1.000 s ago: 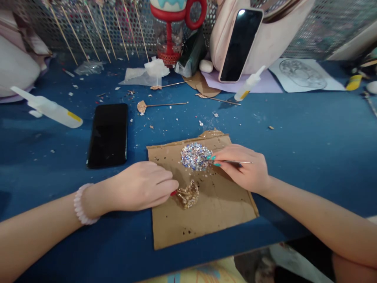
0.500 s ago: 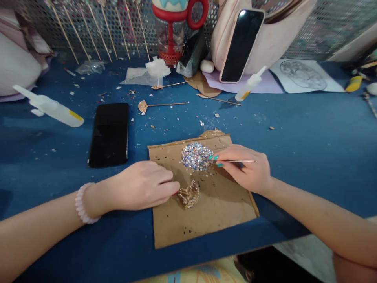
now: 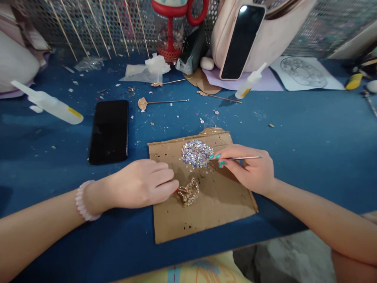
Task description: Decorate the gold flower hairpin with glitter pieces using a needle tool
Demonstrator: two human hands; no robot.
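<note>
My left hand (image 3: 147, 184) is closed, its fingertips at the edge of a gold ornament (image 3: 189, 192) with small stones set along its lower side. The ornament is held over a piece of cardboard (image 3: 206, 220). A pile of tiny rhinestones (image 3: 196, 153), blue, silver and clear, lies near the cardboard's far edge. In my right hand (image 3: 249, 165) a thin metal rod (image 3: 246, 158) is pinched between thumb and fingers. Its tip, hidden by the fingertips, is at the right side of the pile.
Left of the cardboard lies a black phone (image 3: 108, 131), with a glue bottle (image 3: 53, 106) beyond it. Gold hairpins (image 3: 165, 102) lie behind the cardboard. A second glue bottle (image 3: 250, 81), a propped phone (image 3: 243, 43) and a red-handled cup (image 3: 170, 35) stand at the back.
My right hand has shifted slightly to the right, and the rod with it. My left hand and the ornament have stayed nearly in place. The whole view has tilted down a little.
</note>
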